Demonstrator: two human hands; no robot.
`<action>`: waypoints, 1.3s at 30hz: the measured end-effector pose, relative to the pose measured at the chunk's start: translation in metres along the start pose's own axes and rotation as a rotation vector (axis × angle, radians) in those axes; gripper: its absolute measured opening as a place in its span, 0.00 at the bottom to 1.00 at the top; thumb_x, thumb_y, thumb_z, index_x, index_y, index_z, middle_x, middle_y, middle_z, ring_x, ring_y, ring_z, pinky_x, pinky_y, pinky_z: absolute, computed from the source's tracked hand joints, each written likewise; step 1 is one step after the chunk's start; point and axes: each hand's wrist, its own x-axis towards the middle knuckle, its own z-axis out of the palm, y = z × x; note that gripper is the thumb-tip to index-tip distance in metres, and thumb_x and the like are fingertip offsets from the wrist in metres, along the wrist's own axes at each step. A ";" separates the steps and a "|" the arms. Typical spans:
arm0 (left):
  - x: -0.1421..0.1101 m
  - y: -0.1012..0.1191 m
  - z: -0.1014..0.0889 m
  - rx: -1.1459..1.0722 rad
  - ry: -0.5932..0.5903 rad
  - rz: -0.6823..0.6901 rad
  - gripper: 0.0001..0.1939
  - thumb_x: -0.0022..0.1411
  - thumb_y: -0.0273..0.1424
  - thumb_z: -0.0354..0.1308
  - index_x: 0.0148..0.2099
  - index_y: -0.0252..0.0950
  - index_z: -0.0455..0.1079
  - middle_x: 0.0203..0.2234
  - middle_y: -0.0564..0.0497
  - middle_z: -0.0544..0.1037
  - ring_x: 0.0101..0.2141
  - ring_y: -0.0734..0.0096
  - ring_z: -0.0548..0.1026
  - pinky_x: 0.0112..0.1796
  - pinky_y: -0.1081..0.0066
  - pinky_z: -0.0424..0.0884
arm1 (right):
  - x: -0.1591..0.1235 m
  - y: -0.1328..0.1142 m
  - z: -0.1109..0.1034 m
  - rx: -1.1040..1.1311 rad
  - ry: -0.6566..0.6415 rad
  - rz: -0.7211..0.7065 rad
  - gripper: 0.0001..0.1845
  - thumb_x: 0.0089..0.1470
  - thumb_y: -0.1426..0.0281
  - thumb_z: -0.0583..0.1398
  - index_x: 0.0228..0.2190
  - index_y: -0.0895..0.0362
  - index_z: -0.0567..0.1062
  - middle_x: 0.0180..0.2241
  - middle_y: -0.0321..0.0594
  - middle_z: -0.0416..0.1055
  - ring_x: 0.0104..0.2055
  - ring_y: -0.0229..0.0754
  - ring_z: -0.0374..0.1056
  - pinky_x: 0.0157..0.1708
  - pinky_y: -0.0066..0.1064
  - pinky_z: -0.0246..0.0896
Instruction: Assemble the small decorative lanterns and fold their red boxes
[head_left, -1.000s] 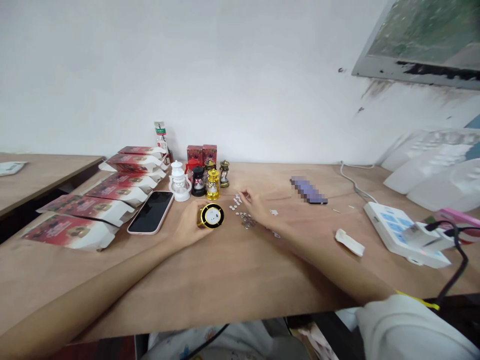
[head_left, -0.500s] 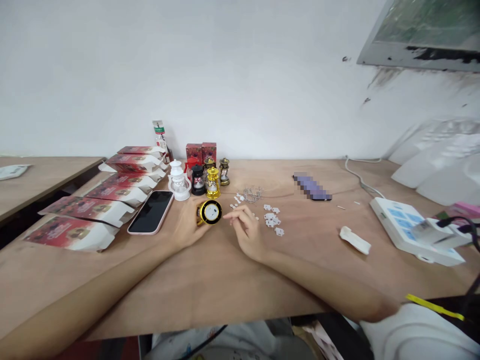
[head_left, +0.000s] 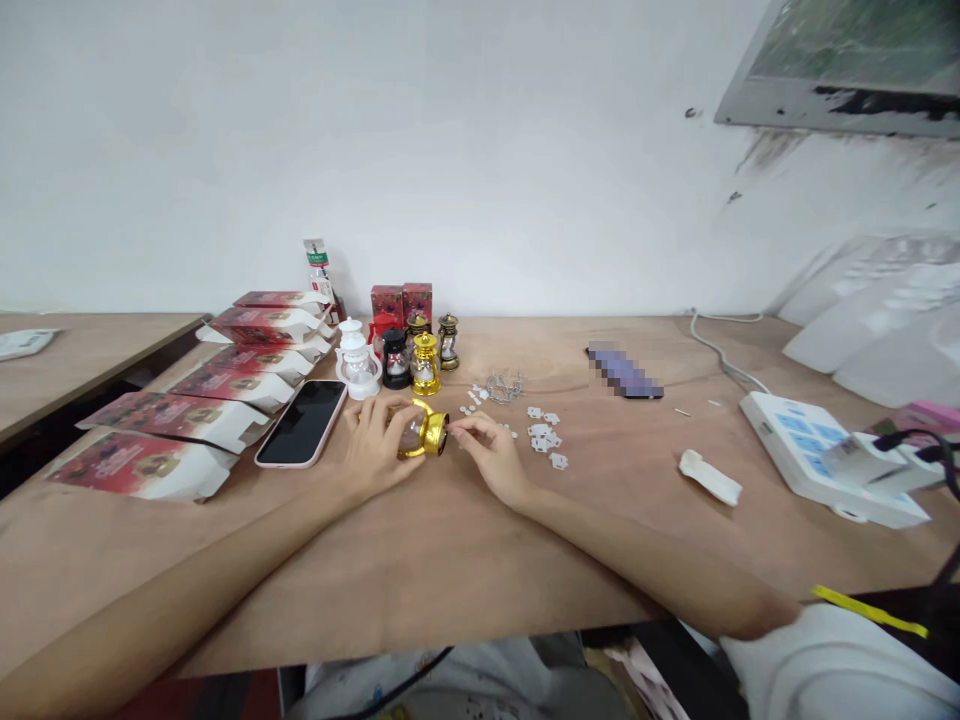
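My left hand [head_left: 379, 448] is wrapped round a small gold toy lantern [head_left: 425, 434] lying on its side on the wooden table [head_left: 465, 560]. My right hand [head_left: 491, 455] is at the lantern's base end, thumb and fingers pinched together; what they hold, if anything, is too small to make out. Just right of that hand lie small white tabs [head_left: 545, 438] and a heap of tiny metal parts [head_left: 504, 384].
Several mini lanterns [head_left: 397, 360] stand behind, with two red boxes [head_left: 403, 302]. A black phone [head_left: 303, 423] and a row of flat red-and-white cartons [head_left: 202, 395] lie to the left. A white power strip [head_left: 817, 456] and cables sit on the right.
My right hand came back from the small parts to the lantern's base. My left hand turned the lantern, so its round base faces right instead of at me.
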 end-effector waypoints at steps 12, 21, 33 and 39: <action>-0.007 -0.001 0.008 0.002 -0.003 -0.050 0.22 0.57 0.42 0.56 0.52 0.39 0.67 0.46 0.42 0.77 0.45 0.51 0.68 0.41 0.56 0.55 | 0.006 0.006 0.001 0.247 -0.054 0.269 0.15 0.36 0.57 0.67 0.21 0.56 0.75 0.20 0.34 0.68 0.25 0.35 0.58 0.27 0.30 0.54; -0.002 0.001 0.002 0.099 -0.112 0.026 0.16 0.59 0.32 0.55 0.51 0.45 0.70 0.49 0.42 0.74 0.48 0.48 0.69 0.44 0.51 0.62 | 0.012 0.009 -0.003 0.342 -0.132 0.334 0.17 0.32 0.57 0.69 0.23 0.57 0.76 0.23 0.34 0.70 0.26 0.35 0.59 0.29 0.29 0.54; -0.003 -0.002 0.004 0.081 -0.132 0.039 0.17 0.57 0.32 0.56 0.50 0.46 0.71 0.46 0.42 0.75 0.46 0.47 0.70 0.42 0.55 0.64 | 0.013 0.004 -0.002 0.327 -0.141 0.371 0.17 0.31 0.58 0.69 0.18 0.57 0.72 0.20 0.31 0.66 0.24 0.33 0.57 0.28 0.29 0.52; -0.004 0.001 0.007 0.118 -0.047 0.020 0.16 0.59 0.36 0.55 0.49 0.41 0.70 0.45 0.40 0.73 0.43 0.49 0.68 0.40 0.54 0.58 | 0.010 0.000 -0.001 0.312 -0.130 0.329 0.14 0.34 0.60 0.68 0.20 0.57 0.74 0.22 0.32 0.68 0.25 0.34 0.59 0.28 0.29 0.54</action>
